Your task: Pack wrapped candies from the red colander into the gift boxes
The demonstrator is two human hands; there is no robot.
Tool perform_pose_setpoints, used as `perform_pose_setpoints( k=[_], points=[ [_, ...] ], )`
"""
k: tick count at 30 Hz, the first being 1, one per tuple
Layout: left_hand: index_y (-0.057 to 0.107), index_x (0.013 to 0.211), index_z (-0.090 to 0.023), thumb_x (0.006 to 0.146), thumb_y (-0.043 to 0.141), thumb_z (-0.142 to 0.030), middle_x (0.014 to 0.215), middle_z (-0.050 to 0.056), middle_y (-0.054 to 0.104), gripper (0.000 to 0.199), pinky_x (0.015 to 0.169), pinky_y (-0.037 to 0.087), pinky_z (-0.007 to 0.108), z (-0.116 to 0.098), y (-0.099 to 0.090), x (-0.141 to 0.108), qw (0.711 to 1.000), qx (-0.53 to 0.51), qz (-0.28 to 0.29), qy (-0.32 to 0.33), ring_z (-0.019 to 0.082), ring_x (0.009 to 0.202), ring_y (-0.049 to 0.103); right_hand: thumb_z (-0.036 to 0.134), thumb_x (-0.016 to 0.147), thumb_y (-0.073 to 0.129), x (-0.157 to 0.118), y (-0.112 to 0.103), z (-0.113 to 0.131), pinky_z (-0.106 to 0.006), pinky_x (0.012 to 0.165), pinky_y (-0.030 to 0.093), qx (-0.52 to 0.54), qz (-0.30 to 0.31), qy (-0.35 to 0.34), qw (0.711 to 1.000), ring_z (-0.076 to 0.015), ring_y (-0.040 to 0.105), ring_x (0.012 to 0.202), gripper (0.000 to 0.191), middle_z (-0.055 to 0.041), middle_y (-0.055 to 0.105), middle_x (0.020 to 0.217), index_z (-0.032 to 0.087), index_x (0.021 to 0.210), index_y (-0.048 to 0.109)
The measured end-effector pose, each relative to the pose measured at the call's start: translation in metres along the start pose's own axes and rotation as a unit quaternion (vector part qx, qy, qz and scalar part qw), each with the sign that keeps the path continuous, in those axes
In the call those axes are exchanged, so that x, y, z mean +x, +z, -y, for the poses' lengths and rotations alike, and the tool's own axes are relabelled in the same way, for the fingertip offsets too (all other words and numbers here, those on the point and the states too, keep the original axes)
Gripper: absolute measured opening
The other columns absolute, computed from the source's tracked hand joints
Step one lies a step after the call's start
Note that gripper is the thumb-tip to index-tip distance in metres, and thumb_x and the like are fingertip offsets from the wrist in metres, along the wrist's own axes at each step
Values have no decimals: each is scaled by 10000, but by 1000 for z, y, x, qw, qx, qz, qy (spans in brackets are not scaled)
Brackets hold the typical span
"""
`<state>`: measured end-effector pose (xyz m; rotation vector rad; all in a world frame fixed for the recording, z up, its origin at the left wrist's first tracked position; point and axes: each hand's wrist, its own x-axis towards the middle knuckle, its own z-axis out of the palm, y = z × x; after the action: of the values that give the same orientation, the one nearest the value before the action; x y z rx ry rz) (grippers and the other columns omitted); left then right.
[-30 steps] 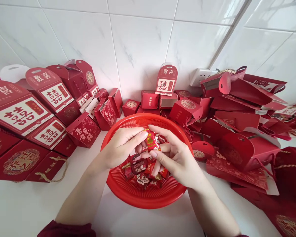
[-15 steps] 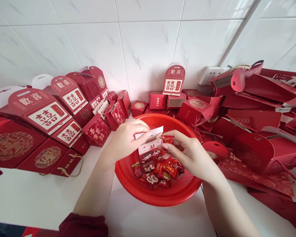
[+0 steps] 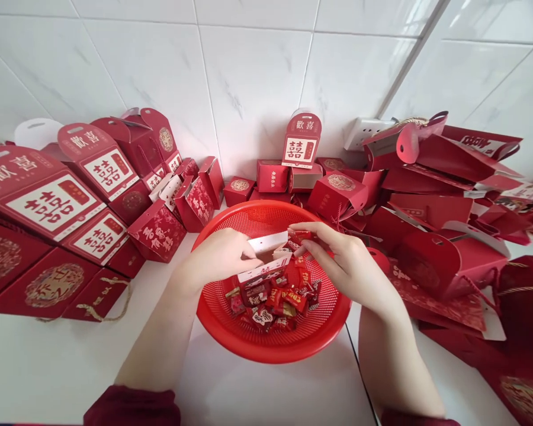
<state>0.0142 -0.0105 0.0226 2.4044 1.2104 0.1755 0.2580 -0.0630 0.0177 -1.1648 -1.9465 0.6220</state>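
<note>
Glossy tiles (image 3: 257, 77); left hand (image 3: 222, 255) holds folded-card box (image 3: 269, 241).

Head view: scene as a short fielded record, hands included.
left_hand: left hand holding open box
right_hand: right hand pinching red-wrapped sweet by the box opening
container: red basket, wrapped sweets inside
left_side: upright red cartons
right_side: jumbled red boxes
back: tiled wall, power strip
</note>
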Motion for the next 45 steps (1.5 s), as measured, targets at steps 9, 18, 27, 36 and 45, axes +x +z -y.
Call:
perform_pose_setpoints(
  k=[9,18,27,36,45],
  points=[
    [566,1344,-381,810,675,-301,981,3,619,551,724,424,258,-13,-3,-10,996,65,9,62,184,869,583,129,904,618,-13,6,6,-478,809,604,69,-121,-298,944,-294,709,1016,401,-72,733,1109,321,1255,586],
    [664,1155,-318,816,661,-290,924,7,625,340,695,403,274,-10,-5,-9,994,95,24,49,182,816,586,194,1004,484,2,16,3,-372,935,531,-53,87,-107,989,-213,653,1079,243,-58,679,1221,231,1213,601],
    [667,1197,-345,810,655,-333,945,10,676,387,742,428,277,-9,-6,-5,997,52,5,63,209,869,615,282,1015,409,21,-12,-32,-332,858,494,-135,257,53,956,-221,672,1000,274,-60,715,1124,220,1162,632],
    [699,1040,-281,828,581,-265,875,6,722,243,741,444,309,-2,-10,-8,987,131,-69,54,220,837,653,306,724,782,29,49,-37,-310,566,411,-306,520,83,793,-292,686,834,428,-115,727,991,132,1098,670],
    [518,1427,-317,814,585,-125,1347,3,644,646,984,461,357,-5,0,3,986,108,-103,73,241,1195,607,224,739,746,22,67,-57,-303,602,428,-302,522,46,796,-303,682,863,483,-166,706,1064,125,1198,633]
  ],
)
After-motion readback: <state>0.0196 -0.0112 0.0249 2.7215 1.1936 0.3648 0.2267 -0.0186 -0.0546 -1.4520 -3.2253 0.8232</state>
